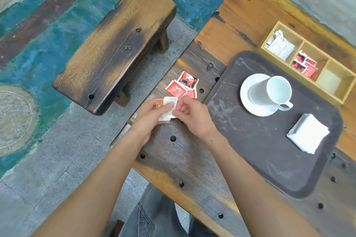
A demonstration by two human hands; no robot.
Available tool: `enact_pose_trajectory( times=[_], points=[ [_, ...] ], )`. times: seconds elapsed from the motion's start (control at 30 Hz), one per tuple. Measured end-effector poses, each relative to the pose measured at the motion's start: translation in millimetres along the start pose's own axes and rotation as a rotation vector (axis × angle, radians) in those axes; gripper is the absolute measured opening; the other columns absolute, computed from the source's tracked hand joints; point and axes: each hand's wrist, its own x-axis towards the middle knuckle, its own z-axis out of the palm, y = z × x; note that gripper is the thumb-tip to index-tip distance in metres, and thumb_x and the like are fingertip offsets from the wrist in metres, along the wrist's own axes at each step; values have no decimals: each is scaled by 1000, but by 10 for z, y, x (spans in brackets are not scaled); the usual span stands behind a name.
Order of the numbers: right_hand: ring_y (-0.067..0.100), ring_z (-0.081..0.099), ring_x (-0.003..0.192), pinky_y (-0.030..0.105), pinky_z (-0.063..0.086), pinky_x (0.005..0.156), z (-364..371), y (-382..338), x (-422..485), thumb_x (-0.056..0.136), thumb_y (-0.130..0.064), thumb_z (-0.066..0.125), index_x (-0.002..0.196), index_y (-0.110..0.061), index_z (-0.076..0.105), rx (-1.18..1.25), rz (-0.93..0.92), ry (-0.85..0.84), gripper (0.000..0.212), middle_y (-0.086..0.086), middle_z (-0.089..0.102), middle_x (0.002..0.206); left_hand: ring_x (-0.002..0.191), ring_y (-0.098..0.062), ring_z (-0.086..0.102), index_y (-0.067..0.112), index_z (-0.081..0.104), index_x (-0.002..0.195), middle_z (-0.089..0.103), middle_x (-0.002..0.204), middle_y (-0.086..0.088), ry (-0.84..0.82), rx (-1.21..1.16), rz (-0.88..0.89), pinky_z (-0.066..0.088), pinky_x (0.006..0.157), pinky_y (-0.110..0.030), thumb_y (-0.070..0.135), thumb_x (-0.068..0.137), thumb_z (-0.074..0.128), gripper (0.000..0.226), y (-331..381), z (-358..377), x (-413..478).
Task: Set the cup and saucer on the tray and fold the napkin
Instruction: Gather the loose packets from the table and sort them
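A dark tray (256, 159) lies on the wooden table. On it a white cup (269, 90) stands upright on a white saucer (248, 106), its handle toward me. A folded white napkin (308, 134) rests on the tray's right part. Left of the tray, my left hand (152, 115) and my right hand (194, 115) together hold small sachets (169, 106), a white one and a brown one, above the table's edge. Neither hand touches the tray.
Red sachets (183, 86) lie on the table (185, 159) just beyond my hands. A wooden divided box (300, 44) with white and red sachets stands behind the tray. A dark wooden bench (115, 48) stands on the floor to the left.
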Motion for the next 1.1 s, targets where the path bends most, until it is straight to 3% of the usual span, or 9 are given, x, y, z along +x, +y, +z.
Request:
enact_pose_trajectory(
  times=[0.1,0.27,0.47,0.53,0.63,0.73,0.83,1.0,1.1],
  points=[
    [0,58,69,14,48,69,-108,52,85,92,-30,72,88,-18,74,-116,-36,21,13,-6,70,83,93,-35,70,-3,65,123,74,110,-24,101,17,-9,61,79,-39,-1,96,64,27,-1,-16,23],
    [24,63,88,39,54,79,-293,80,506,91,-26,70,99,-13,68,-364,38,283,16,6,66,99,94,-38,71,-2,55,133,71,120,-29,129,-87,-100,58,87,-44,-9,99,51,34,40,-116,-16],
    [29,55,109,41,46,89,-64,0,758,85,-34,79,112,-10,65,-636,-68,133,38,10,59,115,103,-41,72,-1,55,133,71,121,-28,124,-85,-109,59,86,-42,-10,99,50,36,29,-157,-25],
    [28,58,104,37,44,84,-27,3,743,86,-27,79,106,-13,64,-587,-96,115,29,8,62,108,106,-43,71,-2,56,132,71,121,-29,125,-84,-107,58,87,-44,-11,98,50,35,29,-147,-14],
    [21,64,79,35,49,69,-124,8,714,85,-16,78,91,-18,58,-242,15,123,21,-5,62,79,102,-40,70,-3,55,131,70,121,-30,122,-95,-106,58,86,-44,-12,98,50,34,45,-107,-3],
    [10,65,75,19,47,60,-370,38,773,86,-16,78,101,-21,61,-3,131,195,24,-11,63,79,97,-37,70,4,58,117,70,122,-29,118,-82,-107,60,79,-37,-11,99,49,25,60,-66,1],
    [22,68,96,25,50,73,-499,82,908,89,-17,74,122,-14,61,-175,207,146,36,5,71,101,96,-35,72,13,59,105,72,119,-26,121,-95,-123,60,79,-35,-10,99,50,25,50,-71,19],
    [35,50,121,44,44,100,-376,41,978,89,-41,71,122,-5,56,-548,171,77,51,16,57,127,109,-38,73,2,56,129,73,118,-24,95,-106,-138,60,86,-39,-8,99,52,31,36,-112,55],
    [31,58,110,40,48,89,-396,55,951,89,-32,73,108,-9,56,-412,158,101,34,12,63,113,110,-38,73,1,56,130,74,117,-23,81,-129,-152,61,84,-37,-8,99,53,33,47,-129,65]
  ],
)
